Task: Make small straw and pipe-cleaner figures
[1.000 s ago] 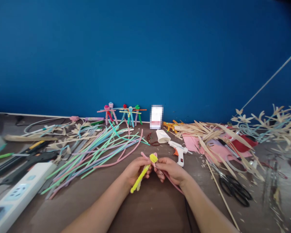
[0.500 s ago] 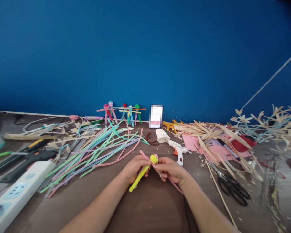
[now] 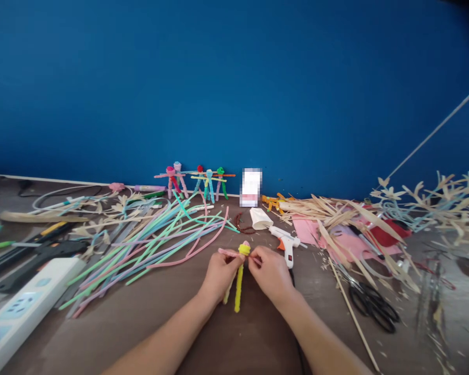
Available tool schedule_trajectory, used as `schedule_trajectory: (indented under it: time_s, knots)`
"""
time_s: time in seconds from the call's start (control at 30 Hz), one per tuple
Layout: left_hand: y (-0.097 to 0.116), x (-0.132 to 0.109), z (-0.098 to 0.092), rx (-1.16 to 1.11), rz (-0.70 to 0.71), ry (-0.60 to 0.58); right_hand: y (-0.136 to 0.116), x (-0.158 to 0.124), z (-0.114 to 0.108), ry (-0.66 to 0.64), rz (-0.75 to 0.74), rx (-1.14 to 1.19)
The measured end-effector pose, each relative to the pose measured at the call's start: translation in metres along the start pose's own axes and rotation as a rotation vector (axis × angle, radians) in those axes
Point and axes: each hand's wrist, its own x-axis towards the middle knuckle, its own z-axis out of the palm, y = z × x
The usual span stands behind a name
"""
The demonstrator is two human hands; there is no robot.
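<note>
A yellow pipe cleaner figure point(image 3: 239, 286) hangs upright between my hands, with a fuzzy yellow wrap at its top point(image 3: 244, 249) and a second pale stem beside it. A pink pipe cleaner point(image 3: 229, 252) runs sideways across the top. My left hand point(image 3: 220, 276) pinches the pink strand near the figure. My right hand point(image 3: 271, 276) grips at the yellow wrap, its fingertips almost meeting my left hand's. The fingers hide part of the join.
Pastel pipe cleaners point(image 3: 148, 245) lie heaped on the brown table point(image 3: 250, 338) to the left. Finished pipe cleaner figures point(image 3: 195, 182) stand against the blue wall. A white glue gun point(image 3: 287, 245), black-handled scissors point(image 3: 373, 307), dried leaf strips point(image 3: 336, 219) and a power strip point(image 3: 27, 307) surround my hands.
The yellow stem has swung from slanting down-left to hanging straight down. The pink strand now lies sideways across the top, and its trailing end no longer shows at lower right.
</note>
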Motion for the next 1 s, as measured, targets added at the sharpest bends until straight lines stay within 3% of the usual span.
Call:
schedule_trajectory:
  time_s: [0.1, 0.3, 0.5, 0.67, 0.8, 1.0]
  knots:
    - [0.003, -0.004, 0.004, -0.079, -0.006, 0.001, -0.005, -0.002, -0.002, 0.041, -0.037, -0.113]
    - [0.002, -0.005, 0.007, -0.457, -0.252, -0.063, -0.011, -0.003, -0.004, 0.093, -0.124, -0.217]
    - [0.001, -0.004, 0.008, -0.629, -0.271, -0.009, -0.015, -0.004, -0.007, 0.054, -0.185, -0.103]
    - [0.010, -0.002, 0.006, -0.715, -0.390, 0.052, -0.015, -0.004, -0.008, -0.010, -0.234, -0.011]
    - [0.014, 0.000, 0.002, -0.790, -0.479, 0.017, -0.014, -0.004, -0.009, 0.010, -0.203, 0.113]
    - [0.022, -0.001, -0.003, -0.751, -0.519, -0.049, -0.010, 0.000, -0.004, 0.084, -0.035, 0.347]
